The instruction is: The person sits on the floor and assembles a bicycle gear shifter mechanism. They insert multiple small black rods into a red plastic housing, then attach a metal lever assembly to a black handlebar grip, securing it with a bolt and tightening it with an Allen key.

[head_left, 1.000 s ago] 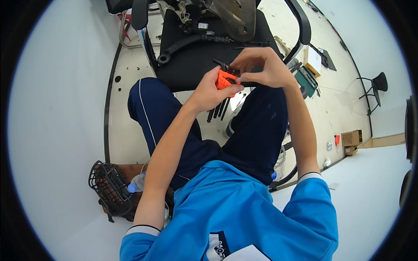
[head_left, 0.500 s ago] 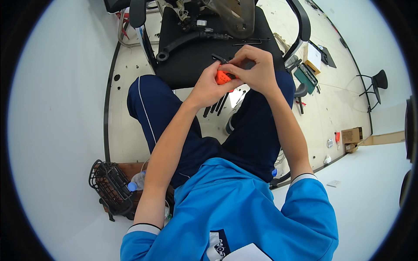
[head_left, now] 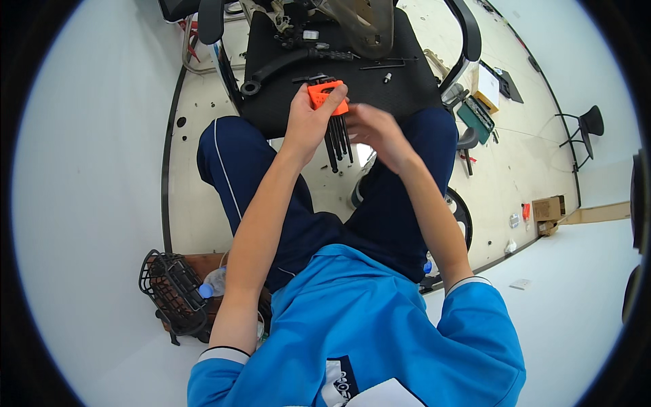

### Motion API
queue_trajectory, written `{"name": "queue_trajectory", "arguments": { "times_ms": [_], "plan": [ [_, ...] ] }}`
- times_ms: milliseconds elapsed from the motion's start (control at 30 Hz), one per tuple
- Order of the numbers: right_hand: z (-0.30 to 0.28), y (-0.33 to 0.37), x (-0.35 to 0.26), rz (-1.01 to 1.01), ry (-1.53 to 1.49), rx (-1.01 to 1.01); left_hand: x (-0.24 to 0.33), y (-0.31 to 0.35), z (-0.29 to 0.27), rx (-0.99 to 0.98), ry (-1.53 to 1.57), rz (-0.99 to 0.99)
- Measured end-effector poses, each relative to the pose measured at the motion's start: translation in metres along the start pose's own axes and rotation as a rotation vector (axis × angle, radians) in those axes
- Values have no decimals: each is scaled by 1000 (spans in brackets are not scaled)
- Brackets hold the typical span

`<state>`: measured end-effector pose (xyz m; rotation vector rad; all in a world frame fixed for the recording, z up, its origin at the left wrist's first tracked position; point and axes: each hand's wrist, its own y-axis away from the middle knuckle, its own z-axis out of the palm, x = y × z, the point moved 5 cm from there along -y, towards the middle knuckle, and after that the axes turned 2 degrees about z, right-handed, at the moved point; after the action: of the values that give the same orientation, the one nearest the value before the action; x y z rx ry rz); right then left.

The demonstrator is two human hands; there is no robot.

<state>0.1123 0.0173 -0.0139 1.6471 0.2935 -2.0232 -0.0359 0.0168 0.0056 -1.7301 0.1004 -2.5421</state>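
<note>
My left hand (head_left: 312, 115) grips an orange hex key holder (head_left: 319, 94) above the front of the black chair seat, thumb pressed on its face. Several black hex keys (head_left: 335, 139) hang from the holder, long ends down, and their short bent ends show at its top. Just to the right of the keys is my right hand (head_left: 381, 134), its fingers blurred by motion. Whether those fingers touch a key or hold anything cannot be made out.
On the chair seat (head_left: 413, 95) lie a black curved arm-like part (head_left: 281, 64), a loose hex key (head_left: 383, 66), a small silver piece (head_left: 387, 77) and a smoky translucent cover (head_left: 373, 41). A green tool case (head_left: 476, 122) rests on the floor at right; a black wire basket (head_left: 173, 288) stands lower left.
My right hand has come off the holder and dropped lower. The holder has moved left and turned, so more of its orange face and the hanging keys show.
</note>
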Motion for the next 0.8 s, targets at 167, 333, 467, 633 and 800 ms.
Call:
{"name": "queue_trajectory", "arguments": {
  "times_ms": [167, 333, 467, 633, 800],
  "plan": [
    [41, 9, 17, 233, -235, -162, -5, 2, -2, 8, -28, -41],
    [41, 9, 31, 248, -299, -274, -6, 3, 4, -180, -112, 15],
    [37, 17, 27, 317, -272, -278, 4, 7, 8, -316, -109, 42],
    [35, 28, 19, 364, -272, -250, 7, 8, 0, -144, 148, -74],
    [29, 34, 8, 384, -175, -357, 10, 11, -12, -113, 66, -117]
  ]
}}
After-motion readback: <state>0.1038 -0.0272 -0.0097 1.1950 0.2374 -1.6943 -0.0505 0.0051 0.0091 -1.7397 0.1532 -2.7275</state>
